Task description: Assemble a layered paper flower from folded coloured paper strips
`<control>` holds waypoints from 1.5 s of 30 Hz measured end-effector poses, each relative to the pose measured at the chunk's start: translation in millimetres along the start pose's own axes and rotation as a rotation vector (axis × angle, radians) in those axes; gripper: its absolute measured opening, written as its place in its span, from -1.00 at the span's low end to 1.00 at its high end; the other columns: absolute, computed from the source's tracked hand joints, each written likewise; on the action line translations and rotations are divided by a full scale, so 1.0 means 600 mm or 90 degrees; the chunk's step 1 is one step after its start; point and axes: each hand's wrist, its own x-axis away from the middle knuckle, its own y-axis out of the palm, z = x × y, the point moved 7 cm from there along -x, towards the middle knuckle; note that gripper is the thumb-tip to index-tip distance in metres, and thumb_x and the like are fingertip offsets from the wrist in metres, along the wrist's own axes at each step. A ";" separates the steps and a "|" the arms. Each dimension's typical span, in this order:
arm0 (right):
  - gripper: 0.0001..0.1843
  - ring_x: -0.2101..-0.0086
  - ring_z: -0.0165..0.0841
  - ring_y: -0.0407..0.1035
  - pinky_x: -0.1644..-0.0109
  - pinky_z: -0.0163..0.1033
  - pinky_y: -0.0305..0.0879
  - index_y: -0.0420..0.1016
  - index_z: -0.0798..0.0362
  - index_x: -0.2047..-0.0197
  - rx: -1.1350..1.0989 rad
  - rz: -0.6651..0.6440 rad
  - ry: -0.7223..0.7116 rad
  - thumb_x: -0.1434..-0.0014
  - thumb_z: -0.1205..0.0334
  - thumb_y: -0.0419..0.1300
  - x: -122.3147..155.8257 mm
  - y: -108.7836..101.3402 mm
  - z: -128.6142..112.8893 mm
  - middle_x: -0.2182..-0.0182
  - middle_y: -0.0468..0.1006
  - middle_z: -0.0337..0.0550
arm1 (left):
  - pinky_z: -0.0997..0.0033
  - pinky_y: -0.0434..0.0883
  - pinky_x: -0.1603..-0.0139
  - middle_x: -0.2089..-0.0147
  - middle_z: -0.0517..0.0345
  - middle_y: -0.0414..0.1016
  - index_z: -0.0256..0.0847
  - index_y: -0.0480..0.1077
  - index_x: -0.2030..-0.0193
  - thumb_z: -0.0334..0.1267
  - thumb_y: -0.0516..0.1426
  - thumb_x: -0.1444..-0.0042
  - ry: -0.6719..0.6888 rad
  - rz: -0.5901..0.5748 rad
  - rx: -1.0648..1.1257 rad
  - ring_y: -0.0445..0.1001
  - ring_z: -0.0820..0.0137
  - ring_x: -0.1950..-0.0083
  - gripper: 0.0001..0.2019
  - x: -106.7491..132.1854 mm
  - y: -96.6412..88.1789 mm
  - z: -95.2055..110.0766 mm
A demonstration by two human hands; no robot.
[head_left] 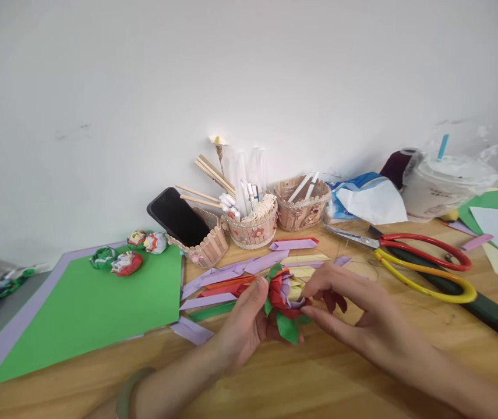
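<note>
paper flower (284, 299): red and lilac petals, green leaves, held just above the tabletop (327, 372) near the middle of its front edge, between both hands.
left hand (246, 326): fingers closed around the flower's left side and base, likely to steady it.
right hand (353, 305): fingertips pinched on the right petals; looks like shaping.
paper strips (231, 279): lilac, red, green, lying just behind the flower, within reach.
green sheet (87, 305): left edge, finished flowers (127, 262) on its far corner.
scissors (423, 262): right, near the right hand.
stick baskets (257, 224), phone (176, 216): back edge, by the wall.
drink cup (443, 183): far right corner.
obstructions: none between the hands.
</note>
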 end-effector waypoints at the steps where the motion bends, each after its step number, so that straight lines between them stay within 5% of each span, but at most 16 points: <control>1: -0.95 0.50 -0.46 0.27 0.48 -0.38 0.24 0.40 0.05 0.37 -0.008 -0.006 0.019 -0.09 0.38 0.17 -0.001 0.002 0.004 0.50 0.42 -0.23 | 0.38 0.47 0.39 0.29 0.02 0.54 -0.27 0.36 0.06 0.09 0.09 -0.04 0.000 0.001 -0.005 0.52 0.34 0.37 -0.51 0.000 -0.001 -0.001; 8: -0.83 0.52 -0.47 0.23 0.49 -0.37 0.17 0.37 0.07 0.48 -0.060 -0.016 0.101 -0.12 0.24 0.17 0.004 0.004 0.021 0.54 0.40 -0.25 | 0.45 0.43 0.50 0.20 -0.05 0.53 -0.21 0.30 -0.04 0.27 -0.05 0.01 -0.016 -0.001 -0.064 0.54 0.26 0.31 -0.34 0.000 -0.005 -0.006; 11: -0.79 0.53 -0.45 0.22 0.50 -0.36 0.15 0.38 0.06 0.50 -0.086 0.001 0.158 -0.12 0.18 0.17 0.004 0.000 0.030 0.56 0.40 -0.26 | 0.34 0.47 0.27 -0.09 -0.05 0.39 -0.07 0.19 -0.16 0.25 -0.06 -0.01 0.045 0.014 -0.079 0.47 0.19 0.05 -0.35 0.003 -0.006 0.007; 14: -0.76 0.51 -0.44 0.26 0.48 -0.36 0.18 0.37 0.05 0.52 -0.144 0.030 0.201 -0.11 0.14 0.17 0.003 -0.004 0.038 0.56 0.42 -0.26 | 0.20 0.33 -0.08 -0.30 0.06 0.09 0.06 0.07 -0.23 0.18 0.15 0.14 0.136 -0.016 -0.090 0.19 0.13 -0.24 -0.23 0.010 0.001 0.022; 18: -0.77 0.52 -0.44 0.27 0.48 -0.37 0.19 0.37 0.05 0.51 -0.160 0.069 0.218 -0.09 0.13 0.18 0.005 -0.006 0.043 0.57 0.42 -0.27 | 0.18 0.17 -0.22 -0.32 0.13 0.06 0.16 -0.09 -0.28 -0.22 0.38 0.31 0.168 -0.073 -0.205 0.09 0.16 -0.29 0.03 0.022 0.015 0.022; 27: -0.87 0.52 -0.45 0.25 0.52 -0.36 0.14 0.47 0.06 0.38 -0.052 0.004 0.122 -0.13 0.22 0.15 0.003 0.012 0.031 0.53 0.43 -0.23 | 0.30 0.19 -0.20 -0.01 0.14 0.41 0.00 -0.13 -0.31 -0.27 0.21 -0.01 0.182 0.070 -0.351 0.30 0.32 -0.13 -0.21 0.030 0.002 0.036; 35: -0.87 0.55 -0.47 0.25 0.55 -0.37 0.11 0.53 0.04 0.37 -0.028 0.004 0.113 -0.12 0.24 0.16 0.002 0.013 0.034 0.54 0.49 -0.23 | 0.29 0.32 -0.07 0.15 0.18 0.41 0.03 -0.23 -0.33 -0.33 0.13 -0.06 0.191 0.063 -0.362 0.39 0.41 0.12 -0.22 0.032 0.003 0.032; 39: -0.85 0.54 -0.46 0.28 0.54 -0.36 0.12 0.55 0.03 0.35 -0.031 -0.006 0.139 -0.12 0.22 0.15 0.003 0.016 0.040 0.52 0.52 -0.23 | 0.25 0.27 -0.13 -0.02 0.12 0.37 0.01 -0.14 -0.32 -0.34 0.05 -0.10 0.172 0.059 -0.358 0.39 0.41 0.10 -0.33 0.036 0.005 0.030; 45: -0.83 0.53 -0.46 0.29 0.53 -0.37 0.12 0.54 0.05 0.40 -0.046 -0.013 0.146 -0.13 0.24 0.14 0.004 0.021 0.038 0.51 0.54 -0.23 | 0.28 0.02 -0.31 -0.25 0.12 0.16 -0.07 -0.06 -0.29 -0.26 -0.02 -0.18 0.163 0.119 -0.435 0.13 0.35 -0.25 -0.47 0.041 0.000 0.036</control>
